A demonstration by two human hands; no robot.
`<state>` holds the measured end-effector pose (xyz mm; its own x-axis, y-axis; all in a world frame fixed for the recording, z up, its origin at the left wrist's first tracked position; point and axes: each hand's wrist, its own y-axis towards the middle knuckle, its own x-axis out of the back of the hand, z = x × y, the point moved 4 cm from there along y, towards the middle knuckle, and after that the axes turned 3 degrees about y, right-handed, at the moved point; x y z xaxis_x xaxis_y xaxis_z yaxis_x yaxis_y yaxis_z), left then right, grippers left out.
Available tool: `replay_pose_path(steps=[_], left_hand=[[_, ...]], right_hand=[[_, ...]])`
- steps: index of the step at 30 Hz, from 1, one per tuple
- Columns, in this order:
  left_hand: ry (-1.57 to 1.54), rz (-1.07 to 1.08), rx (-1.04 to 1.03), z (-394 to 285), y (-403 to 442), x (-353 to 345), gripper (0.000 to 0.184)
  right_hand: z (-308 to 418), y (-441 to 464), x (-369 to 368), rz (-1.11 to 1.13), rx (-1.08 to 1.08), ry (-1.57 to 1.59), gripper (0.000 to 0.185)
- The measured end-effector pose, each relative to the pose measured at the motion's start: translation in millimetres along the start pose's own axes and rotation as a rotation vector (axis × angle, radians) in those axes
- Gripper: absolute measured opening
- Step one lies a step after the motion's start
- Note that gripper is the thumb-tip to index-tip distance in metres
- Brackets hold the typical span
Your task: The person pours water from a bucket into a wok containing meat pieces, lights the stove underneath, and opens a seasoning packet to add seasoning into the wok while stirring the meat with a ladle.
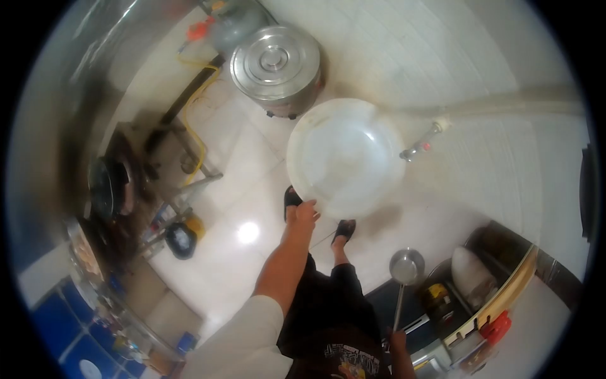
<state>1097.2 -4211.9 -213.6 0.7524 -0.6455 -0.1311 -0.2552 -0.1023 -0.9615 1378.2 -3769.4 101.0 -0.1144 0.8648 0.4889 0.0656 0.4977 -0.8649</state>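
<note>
My left hand (303,213) is stretched out at the near-left edge of a large, round, pale basin (302,180). Its thumb stands apart from the fingers, and the fingertips overlap the rim; whether they press on it I cannot tell. Low at my right side, my right hand (398,343) is closed round the long handle of a metal ladle (407,266), whose round bowl points forward. A wall tap (413,151) reaches toward the basin's right side. The basin's inside looks pale and shiny, and I cannot make out water in it.
Behind the basin stands a lidded metal pot (276,66), with a gas cylinder (240,25) beyond it. A yellow hose (197,114) runs down on the left by a metal stand (202,183). A black bag (180,241) sits below. Kitchen goods crowd the counter (464,309) at right.
</note>
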Motion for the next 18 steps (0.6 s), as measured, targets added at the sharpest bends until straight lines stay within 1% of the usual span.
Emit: replay_pose_path(steps=[2,3,5,7,8,10,11,13,14,15,17,18], left_hand=[[0.119,-0.049,0.046,-18.6,-11.3,-8.3,0.033],[0.173,-0.077,0.063,-31.0,-22.4,-13.9,0.034],[0.23,-0.122,0.037,-57.9,-69.4,-32.3,0.042],[0.285,-0.009,-0.024,-77.5,-105.2,-43.5,0.048],[0.297,-0.014,-0.023,-88.9,-115.0,-42.0,0.048],[0.129,0.277,0.0,-104.6,-131.6,-51.2,0.051],[0.135,0.278,0.002,-111.9,-126.6,-46.6,0.051],[0.158,0.367,-0.003,-119.7,-104.2,-36.1,0.046],[0.159,0.4,-0.01,-128.9,-88.4,-28.7,0.039],[0.162,0.403,-0.01,-138.5,-69.4,-17.9,0.039],[0.095,0.535,0.031,-164.3,-38.7,-1.0,0.033],[0.129,0.555,0.02,-188.2,-33.8,5.4,0.031]], right_hand=[[22.8,-12.5,-42.6,-0.036,0.061,0.004,0.023],[31.3,-14.4,-63.5,-0.024,0.045,0.005,0.023],[47.1,-18.6,-101.0,0.026,0.037,0.056,0.023],[71.1,-32.1,-130.3,0.055,0.027,0.068,0.023],[77.9,-39.3,-146.6,0.076,0.024,0.08,0.023],[74.6,-43.3,-166.8,0.093,0.011,0.117,0.023],[73.8,-45.3,-174.3,0.101,0.008,0.148,0.022],[76.1,-56.3,-179.5,0.107,0.014,0.161,0.023],[78.1,-62.3,-182.6,0.115,0.022,0.17,0.023],[79.2,-67.5,-182.9,0.114,0.022,0.175,0.023],[78.3,-76.4,-180.3,0.093,-0.034,0.171,0.023],[79.8,-80.6,-181.0,0.093,-0.039,0.18,0.023]])
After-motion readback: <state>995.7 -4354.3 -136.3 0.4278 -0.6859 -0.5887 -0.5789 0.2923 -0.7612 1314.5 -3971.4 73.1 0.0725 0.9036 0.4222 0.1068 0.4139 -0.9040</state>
